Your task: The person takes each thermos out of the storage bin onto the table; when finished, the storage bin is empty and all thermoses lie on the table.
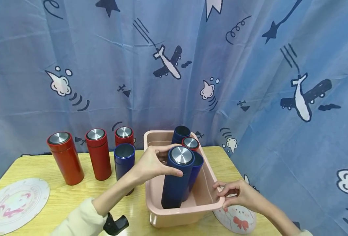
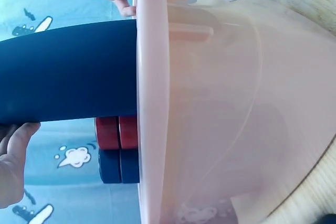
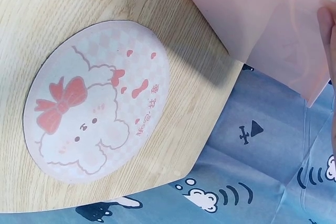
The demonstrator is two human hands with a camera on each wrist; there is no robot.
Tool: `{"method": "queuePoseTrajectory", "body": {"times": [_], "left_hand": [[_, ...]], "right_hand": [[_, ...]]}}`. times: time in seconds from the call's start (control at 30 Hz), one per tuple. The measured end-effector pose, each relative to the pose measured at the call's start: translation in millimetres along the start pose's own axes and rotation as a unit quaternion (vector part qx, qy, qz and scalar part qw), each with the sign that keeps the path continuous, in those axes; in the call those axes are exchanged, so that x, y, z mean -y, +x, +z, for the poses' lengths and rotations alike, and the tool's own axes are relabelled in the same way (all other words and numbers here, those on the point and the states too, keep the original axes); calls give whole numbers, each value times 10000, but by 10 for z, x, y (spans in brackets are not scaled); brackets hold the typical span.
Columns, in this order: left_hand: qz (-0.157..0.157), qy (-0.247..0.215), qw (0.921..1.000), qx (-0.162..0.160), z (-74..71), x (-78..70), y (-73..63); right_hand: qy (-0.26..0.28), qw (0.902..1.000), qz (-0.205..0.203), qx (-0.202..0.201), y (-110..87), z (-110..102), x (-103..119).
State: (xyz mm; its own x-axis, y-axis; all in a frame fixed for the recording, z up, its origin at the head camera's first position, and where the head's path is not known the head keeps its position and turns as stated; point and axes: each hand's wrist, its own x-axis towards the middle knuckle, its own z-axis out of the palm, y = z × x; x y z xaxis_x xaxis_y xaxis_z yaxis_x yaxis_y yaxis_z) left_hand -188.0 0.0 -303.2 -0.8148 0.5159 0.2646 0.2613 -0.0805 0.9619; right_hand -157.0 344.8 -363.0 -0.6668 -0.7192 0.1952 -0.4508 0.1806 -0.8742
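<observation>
My left hand (image 1: 154, 165) grips a dark blue thermos (image 1: 176, 183) near its steel-topped lid. The thermos stands slightly tilted, its lower end inside a pink plastic bin (image 1: 163, 212) and its upper part above the rim. Behind it in the bin are a glossy blue thermos (image 1: 198, 163), a red thermos (image 1: 190, 143) and another dark blue one (image 1: 181, 131). My right hand (image 1: 235, 194) pinches the bin's right rim between thumb and fingers. In the left wrist view the held thermos (image 2: 73, 72) passes down behind the bin's wall, with my left hand (image 2: 14, 163) beside it.
Left of the bin stand three red thermoses, the leftmost (image 1: 66, 160) leaning in view, and a blue thermos (image 1: 124, 164). A round mat (image 1: 17, 203) lies at the table's left, another mat (image 3: 100, 103) right of the bin. A patterned blue curtain (image 1: 103, 82) hangs behind the table.
</observation>
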Motion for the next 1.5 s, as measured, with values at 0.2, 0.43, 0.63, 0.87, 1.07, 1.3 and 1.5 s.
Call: {"method": "queuePoseTrajectory", "body": {"times": [0.2, 0.43, 0.63, 0.87, 1.07, 1.3, 1.5], "left_hand": [[40, -19, 9999, -103, -67, -2, -6], [15, 2, 9998, -178, -176, -20, -9], [55, 80, 9995, -285, -269, -108, 22], [269, 62, 9991, -319, -348, -193, 2], [-19, 115, 9985, -534, -433, -297, -67], [139, 123, 9980, -600, -510, -438, -147], [311, 178, 9976, -589, -558, -641, -175]], "right_hand": [[47, 10000, -12, -18, 10, 22, 7], [53, 9999, -149, -12, 25, 21, 2], [93, 9999, -66, -62, 36, -17, 25], [185, 9998, -19, -49, 13, 2, 40], [89, 9998, 151, -36, 25, 25, 44], [-11, 9998, 217, -48, 50, 21, 32], [20, 9998, 183, -90, 5, 16, 39]]}}
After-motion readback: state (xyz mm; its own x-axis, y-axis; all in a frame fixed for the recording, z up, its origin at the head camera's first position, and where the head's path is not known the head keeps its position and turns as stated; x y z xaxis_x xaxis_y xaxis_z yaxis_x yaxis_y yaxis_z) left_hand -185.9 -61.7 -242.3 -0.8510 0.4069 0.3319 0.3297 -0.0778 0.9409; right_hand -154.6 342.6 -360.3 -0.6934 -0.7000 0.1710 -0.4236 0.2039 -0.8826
